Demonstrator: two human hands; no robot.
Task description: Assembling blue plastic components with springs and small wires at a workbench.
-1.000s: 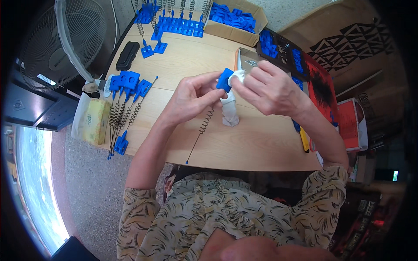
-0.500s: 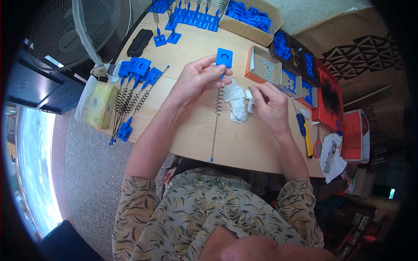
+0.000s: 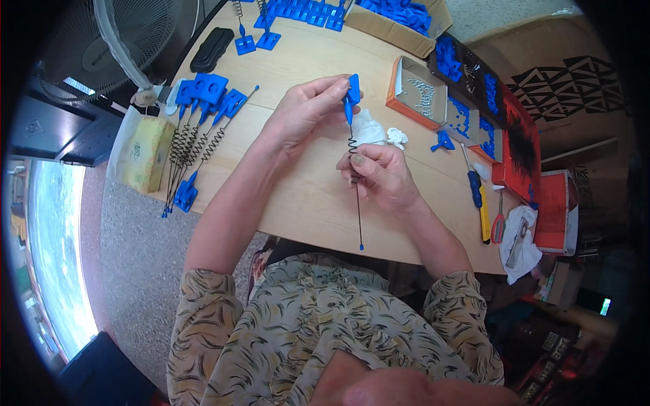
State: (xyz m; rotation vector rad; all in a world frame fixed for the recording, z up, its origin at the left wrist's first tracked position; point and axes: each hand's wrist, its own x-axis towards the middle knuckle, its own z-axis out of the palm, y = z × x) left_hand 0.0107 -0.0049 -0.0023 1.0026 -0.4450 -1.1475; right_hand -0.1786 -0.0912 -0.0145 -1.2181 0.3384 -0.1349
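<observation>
Head view, left hand [image 3: 306, 114] raised, pinching blue plate [image 3: 353, 89], right hand [image 3: 386, 174] lower (curled inward), grasping its coiled wire [image 3: 352, 143]

The tag [image 3: 353, 93] looks smooth plastic, its coil [image 3: 352, 143] metal, the tabletop [image 3: 305, 220] wood, the cloth [image 3: 366, 127] matt.

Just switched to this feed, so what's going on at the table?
A person is handling a blue plate with a coiled wire running down from it. The left hand holds the plate up, while the right hand grips the wire at its coil. Behind the hands, a white cloth and a small white wad lie on the table. A bunch of similar pieces lies to the left.
</observation>
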